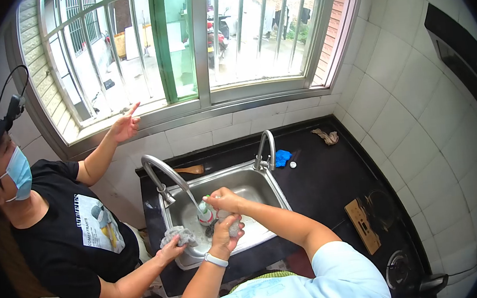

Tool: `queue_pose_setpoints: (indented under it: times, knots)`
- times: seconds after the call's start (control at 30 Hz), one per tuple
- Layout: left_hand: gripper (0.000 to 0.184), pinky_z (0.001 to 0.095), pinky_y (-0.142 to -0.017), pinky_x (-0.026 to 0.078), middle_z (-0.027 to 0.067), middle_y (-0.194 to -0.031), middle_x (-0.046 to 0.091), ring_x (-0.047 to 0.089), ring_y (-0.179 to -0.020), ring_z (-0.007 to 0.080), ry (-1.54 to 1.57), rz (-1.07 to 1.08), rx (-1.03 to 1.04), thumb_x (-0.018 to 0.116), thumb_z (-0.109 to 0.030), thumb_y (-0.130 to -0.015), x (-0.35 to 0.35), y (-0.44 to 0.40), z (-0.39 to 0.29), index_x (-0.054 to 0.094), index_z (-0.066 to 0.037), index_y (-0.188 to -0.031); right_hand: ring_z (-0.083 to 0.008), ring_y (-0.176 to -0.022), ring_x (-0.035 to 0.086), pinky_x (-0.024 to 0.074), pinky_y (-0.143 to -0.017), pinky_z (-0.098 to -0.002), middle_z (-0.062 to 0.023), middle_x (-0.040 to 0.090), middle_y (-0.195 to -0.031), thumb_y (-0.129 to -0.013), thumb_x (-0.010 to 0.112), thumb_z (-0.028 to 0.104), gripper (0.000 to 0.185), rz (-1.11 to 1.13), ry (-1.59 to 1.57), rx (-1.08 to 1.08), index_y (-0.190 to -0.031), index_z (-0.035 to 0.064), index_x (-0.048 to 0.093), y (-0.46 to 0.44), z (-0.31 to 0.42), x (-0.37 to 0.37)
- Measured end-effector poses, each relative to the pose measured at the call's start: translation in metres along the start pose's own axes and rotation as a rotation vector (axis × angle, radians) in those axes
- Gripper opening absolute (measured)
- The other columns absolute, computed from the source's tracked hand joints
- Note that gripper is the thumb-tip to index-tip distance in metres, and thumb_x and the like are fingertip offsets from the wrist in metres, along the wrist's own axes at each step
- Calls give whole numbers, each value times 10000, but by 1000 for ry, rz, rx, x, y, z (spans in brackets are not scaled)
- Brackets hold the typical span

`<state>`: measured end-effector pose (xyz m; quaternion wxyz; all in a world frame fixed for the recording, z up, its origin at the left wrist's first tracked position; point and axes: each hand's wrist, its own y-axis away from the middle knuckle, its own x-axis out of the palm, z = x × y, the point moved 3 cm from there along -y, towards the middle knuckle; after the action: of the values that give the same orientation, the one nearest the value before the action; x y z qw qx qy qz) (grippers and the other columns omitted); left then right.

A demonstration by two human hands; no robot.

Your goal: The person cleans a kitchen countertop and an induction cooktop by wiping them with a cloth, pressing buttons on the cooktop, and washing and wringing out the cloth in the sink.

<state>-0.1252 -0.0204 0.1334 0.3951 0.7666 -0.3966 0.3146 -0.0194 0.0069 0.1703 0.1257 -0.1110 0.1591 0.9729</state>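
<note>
My left hand (223, 238), with a white band at the wrist, is closed around a wadded grey cloth (232, 224) above the sink (249, 190). Just beyond it, my right hand (226, 200) is closed at the top of a dish soap bottle (205, 215) with a red label and a bit of green at its cap. The exact finger grip on the bottle is partly hidden. Beneath the hands, a dark scrubber (211, 229) shows in part. A curved faucet (166, 169) reaches over the sink beside the bottle.
A co-worker (57, 221) stands at the left, holding another grey cloth (179, 237) at the sink's edge. A second faucet (268, 146), a blue cloth (282, 157), a crumpled rag (326, 136) and a wooden-faced panel (362, 226) lie around the dark counter (324, 184).
</note>
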Motion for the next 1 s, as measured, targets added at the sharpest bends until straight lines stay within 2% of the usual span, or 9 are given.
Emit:
queue_pose_setpoints:
  times: [0.2, 0.43, 0.57, 0.77, 0.8, 0.83, 0.9, 0.93, 1.0]
  knots:
    - [368, 248, -389, 382, 36, -773, 550, 544, -557, 157, -274, -121, 72, 618, -73, -761, -28, -22, 17, 411, -129, -1061, -321, -778, 656, 499, -712, -392, -218, 658, -787, -841, 559, 375, 387, -102, 241, -103, -862, 8, 680, -9, -24, 6]
    - [322, 230, -329, 342, 28, -685, 542, 505, -458, 132, -530, -315, 207, 638, -76, -744, -26, -27, 21, 455, -126, -1004, -375, -813, 642, 494, -733, -416, -248, 648, -820, -853, 546, 366, 375, -163, 446, -133, -916, 22, 683, -19, -53, 16]
    - [766, 253, -327, 373, 53, -717, 558, 524, -452, 138, -779, -433, 259, 679, -126, -743, -33, -29, 25, 223, -155, -1357, -382, -809, 636, 494, -737, -423, -254, 640, -806, -855, 541, 337, 345, -239, 426, -84, -905, 28, 683, -23, -76, 24]
    - [997, 273, -348, 397, 91, -802, 579, 515, -424, 149, -948, -390, 390, 708, -161, -721, -66, -40, 34, 17, -155, -1439, -406, -808, 619, 492, -742, -447, -247, 635, -819, -869, 513, 314, 334, -329, 499, -37, -876, 27, 682, -11, -76, 34]
    - [1011, 325, -514, 498, 157, -970, 586, 619, -621, 231, -985, -442, 263, 734, -169, -703, -51, -27, 25, 40, -146, -1438, -408, -800, 618, 491, -731, -451, -242, 635, -805, -872, 504, 319, 339, -368, 474, -75, -850, 32, 683, -12, -78, 35]
    - [1011, 325, -514, 498, 157, -970, 586, 619, -621, 231, -982, -448, 260, 734, -169, -703, -59, -29, 27, 40, -146, -1438, -408, -800, 618, 491, -731, -451, -242, 635, -805, -872, 504, 319, 339, -361, 474, -73, -850, 32, 683, -12, -81, 39]
    - [963, 408, -749, 497, 244, -1067, 558, 620, -879, 339, -1370, -416, 905, 770, -313, -658, -79, -34, 24, 185, -45, -1374, -398, -775, 625, 494, -708, -448, -236, 636, -782, -864, 511, 326, 335, -525, 317, -92, -814, 43, 684, -8, -85, 42]
    - [973, 434, -896, 424, 282, -1226, 446, 508, -1089, 389, -1278, -359, 801, 799, -287, -620, -93, -33, 24, 225, -28, -1362, -400, -803, 623, 494, -718, -439, -257, 629, -811, -844, 543, 354, 376, -493, 286, -35, -859, 2, 677, -9, -84, 40]
    - [943, 400, -932, 412, 251, -1219, 465, 480, -1131, 365, -1400, -347, 744, 815, -231, -584, -99, -21, 14, 290, -21, -1338, -338, -727, 647, 500, -678, -419, -217, 645, -751, -837, 563, 370, 385, -547, 269, 31, -805, 1, 665, -23, -113, 34]
